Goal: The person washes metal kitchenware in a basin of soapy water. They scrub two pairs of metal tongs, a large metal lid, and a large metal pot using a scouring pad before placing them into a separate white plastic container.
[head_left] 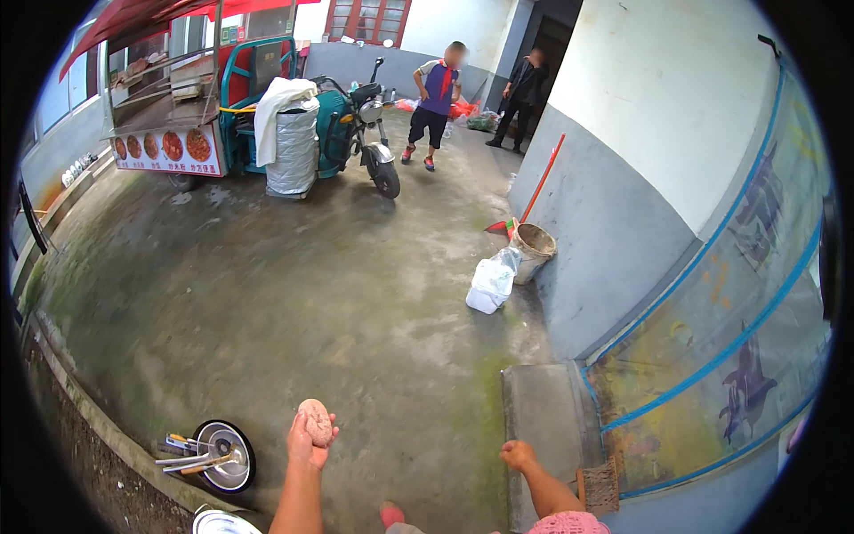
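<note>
1. Pink textured fabric sleeve (569, 524) nearest, at the right arm's lower edge. Right hand (518, 455) hangs above the grey concrete step (544, 400); fingers curled into a loose fist, nothing showing. Can't tell if something small is hidden.
2. Left hand (307, 449) has the pale pinkish-tan oval lump (316, 422), raised in front of the body over the grey concrete floor (294, 303). Fingers part-curled round its side, thumb opposite, broad face exposed. Likely a cradle grip because it's wide and rounded. Material: can't tell.
3. Near left: round black-rimmed metal pan (252, 456) with long-handled utensils (197, 465) lying across it, handles out left. Probably grouped for carrying, off the floor.
4. Right, mid-distance: red-handled broom (544, 178) leans on the wall, presumably parked out of the walkway beside the dirty grey bucket (534, 264). White plastic-wrapped container (491, 285) sits just in front of that.
5. Far left: silver quilted cover (294, 160) on the teal three-wheeled cart (333, 133), likely weather protection; white cloth (277, 100) draped over it.
6. Writing: cart's white front panel (133, 164) has printed red characters under round food photos. Clear blue-edged plastic sheeting (654, 392) at right shows purple dolphin prints. No marking visible on the lump.
</note>
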`<state>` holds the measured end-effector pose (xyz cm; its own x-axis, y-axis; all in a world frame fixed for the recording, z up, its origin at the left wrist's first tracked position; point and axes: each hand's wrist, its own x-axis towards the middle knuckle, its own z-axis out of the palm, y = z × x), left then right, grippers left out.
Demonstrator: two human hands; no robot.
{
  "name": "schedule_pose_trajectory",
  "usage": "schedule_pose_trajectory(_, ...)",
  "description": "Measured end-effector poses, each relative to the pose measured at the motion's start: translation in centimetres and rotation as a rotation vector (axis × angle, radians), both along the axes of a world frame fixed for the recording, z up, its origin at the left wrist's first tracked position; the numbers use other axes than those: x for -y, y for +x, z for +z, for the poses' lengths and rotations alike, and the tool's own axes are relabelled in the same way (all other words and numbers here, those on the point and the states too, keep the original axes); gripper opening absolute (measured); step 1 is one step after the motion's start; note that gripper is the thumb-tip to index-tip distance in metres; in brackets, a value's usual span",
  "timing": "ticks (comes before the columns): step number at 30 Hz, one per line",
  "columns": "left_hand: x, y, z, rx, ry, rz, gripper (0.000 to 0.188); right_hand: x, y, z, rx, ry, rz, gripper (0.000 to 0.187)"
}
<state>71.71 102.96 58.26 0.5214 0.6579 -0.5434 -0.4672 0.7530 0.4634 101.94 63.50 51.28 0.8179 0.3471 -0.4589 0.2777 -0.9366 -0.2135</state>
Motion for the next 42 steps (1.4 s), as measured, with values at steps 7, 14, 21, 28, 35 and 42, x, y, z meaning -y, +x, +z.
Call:
schedule_pose_trajectory(7, 6.4, -7.0, -3.5, -0.018, -0.013, -0.079, 0.034, 0.1, -3.5, -1.2, 0.075, 0.074, 0.014, 0.035)
schedule_pose_trajectory(14, 12.6, -16.3, -5.7, -0.126, -0.028, -0.133, 0.032, 0.6, -10.8, 2.0, 0.022, 0.091, 0.098, 0.036)
schedule_pose_trajectory(21, 19.5, -24.6, -10.8, -0.247, -0.096, -0.103, 0.028, -2.0, -14.1, -0.4, -0.086, 0.031, 0.322, 0.037)
schedule_pose_trajectory(28, 25.9, -34.0, -18.1, -0.48, -0.141, -0.01, 0.029, -5.8, -11.0, -5.4, -0.094, 0.048, 0.471, 0.038)
schedule_pose_trajectory(35, 33.0, -46.5, -22.0, -0.739, -0.324, 0.126, 0.022, -4.9, -10.2, -1.5, -0.129, -0.076, 0.423, 0.038)
schedule_pose_trajectory(42, 41.3, -59.9, -24.1, -0.571, -0.187, 0.362, 0.031, -4.0, -11.8, -4.3, -0.007, 0.047, 0.519, 0.034)
